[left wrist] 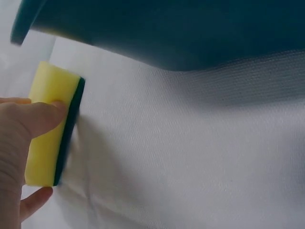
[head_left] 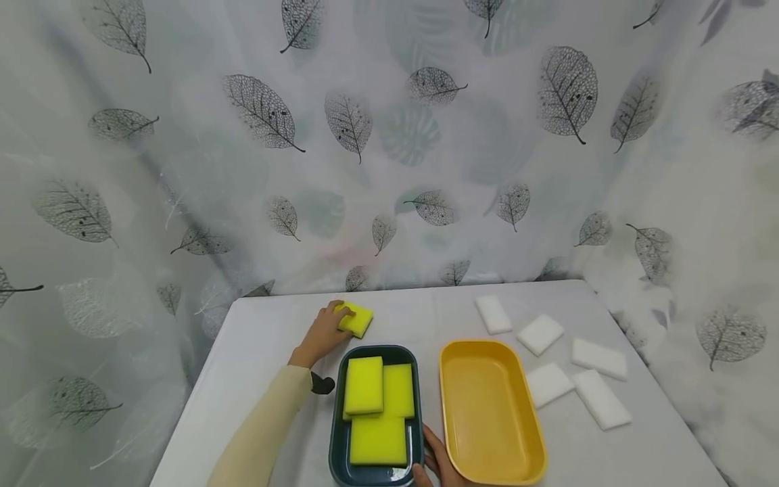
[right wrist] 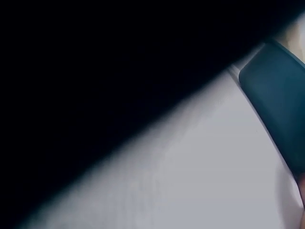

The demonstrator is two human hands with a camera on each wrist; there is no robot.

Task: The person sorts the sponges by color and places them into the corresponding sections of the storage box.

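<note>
My left hand (head_left: 322, 336) grips a yellow sponge (head_left: 362, 320) near the table's back edge, beyond the dark blue tray (head_left: 379, 475). The left wrist view shows the thumb across the yellow foam of this sponge (left wrist: 43, 160) and a dark green scouring layer on its other side. Inside the dark tray lie several yellow sponges (head_left: 379, 441), some overlapping. At the tray's near right side, my right hand (head_left: 444, 467) holds the rim, thumb toward the inside and fingers along the outer wall. Most of this hand falls outside the right wrist view.
A yellow-orange tray (head_left: 487, 406) with a bare bottom stands right of the dark one. Several white foam blocks (head_left: 599, 358) lie scattered on the white-covered table (head_left: 255, 352) at the right. Behind hangs a leaf-patterned curtain (head_left: 389, 169). Something black blocks much of the right wrist view.
</note>
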